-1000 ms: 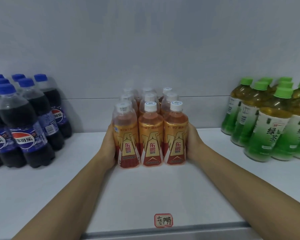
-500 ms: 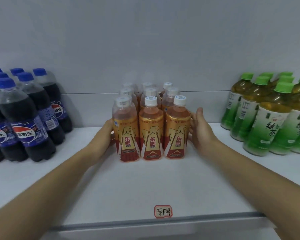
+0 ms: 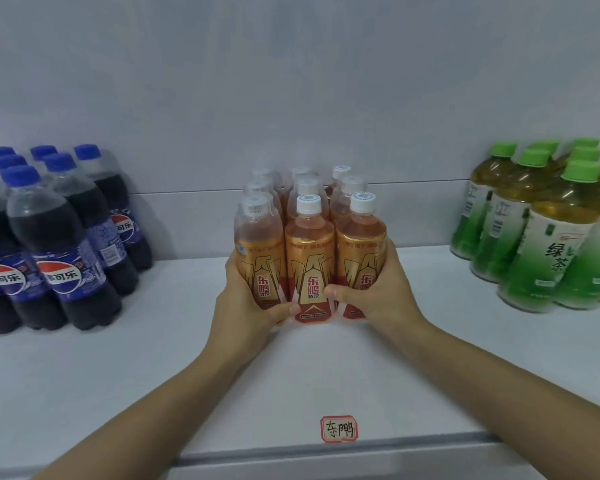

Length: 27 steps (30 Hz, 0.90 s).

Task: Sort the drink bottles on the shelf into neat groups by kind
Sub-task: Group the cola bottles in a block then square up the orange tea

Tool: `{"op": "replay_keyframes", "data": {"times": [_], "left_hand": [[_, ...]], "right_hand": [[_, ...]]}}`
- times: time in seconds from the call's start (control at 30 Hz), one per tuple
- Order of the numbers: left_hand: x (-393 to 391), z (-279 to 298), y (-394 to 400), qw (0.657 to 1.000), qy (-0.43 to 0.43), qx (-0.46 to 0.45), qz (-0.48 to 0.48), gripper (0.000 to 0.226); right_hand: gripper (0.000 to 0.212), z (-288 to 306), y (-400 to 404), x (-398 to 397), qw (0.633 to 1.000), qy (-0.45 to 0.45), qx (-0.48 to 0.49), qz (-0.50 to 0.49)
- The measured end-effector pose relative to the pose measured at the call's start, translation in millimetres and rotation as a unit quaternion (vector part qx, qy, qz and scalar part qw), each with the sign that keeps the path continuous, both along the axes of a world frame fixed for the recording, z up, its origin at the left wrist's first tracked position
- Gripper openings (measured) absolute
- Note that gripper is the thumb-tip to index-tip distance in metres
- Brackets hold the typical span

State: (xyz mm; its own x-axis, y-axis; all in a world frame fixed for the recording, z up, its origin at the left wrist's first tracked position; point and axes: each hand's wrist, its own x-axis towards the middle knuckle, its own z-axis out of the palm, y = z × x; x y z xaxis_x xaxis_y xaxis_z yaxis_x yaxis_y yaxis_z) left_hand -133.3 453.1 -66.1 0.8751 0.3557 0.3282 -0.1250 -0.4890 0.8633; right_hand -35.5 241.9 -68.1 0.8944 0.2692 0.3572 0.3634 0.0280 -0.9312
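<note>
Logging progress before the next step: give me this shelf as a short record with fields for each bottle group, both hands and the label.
left group: cola bottles, blue caps, standing
middle group: orange drink bottles, white caps, three columns
right group: green tea bottles, green caps, standing
left hand: wrapped on the middle group's left front bottle
right hand: wrapped on its right front bottle
shelf label: handwritten, red border, at the shelf front edge

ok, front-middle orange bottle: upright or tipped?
Upright. The front-middle orange bottle stands on the shelf, white cap up, in line with its neighbours; the left hand and right hand press the group's sides.
</note>
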Motion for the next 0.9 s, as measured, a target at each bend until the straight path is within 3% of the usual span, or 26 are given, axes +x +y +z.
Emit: {"op": "replay_keyframes", "data": {"times": [0.13, 0.37, 0.57, 0.9], "left_hand": [[-0.1, -3.3, 1.6, 1.000, 0.001, 0.009, 0.006, 0.095], [-4.8, -3.9, 14.8, 0.999, 0.003, 0.013, -0.032, 0.088], [-1.8, -7.9, 17.2, 0.999, -0.006, 0.014, -0.039, 0.086], [-1.1, -10.0, 18.5, 0.999, -0.005, 0.019, -0.027, 0.086]], "right_hand": [[0.103, -3.0, 0.1, -3.2, 0.999, -0.010, -0.017, -0.030], [0.095, -3.5, -22.0, 4.0, 0.998, -0.013, -0.051, 0.040], [0.110, -1.5, -22.8, 4.6, 0.998, -0.016, -0.056, 0.018], [0.102, -0.7, -17.6, -9.8, 0.994, -0.041, -0.101, -0.024]]}}
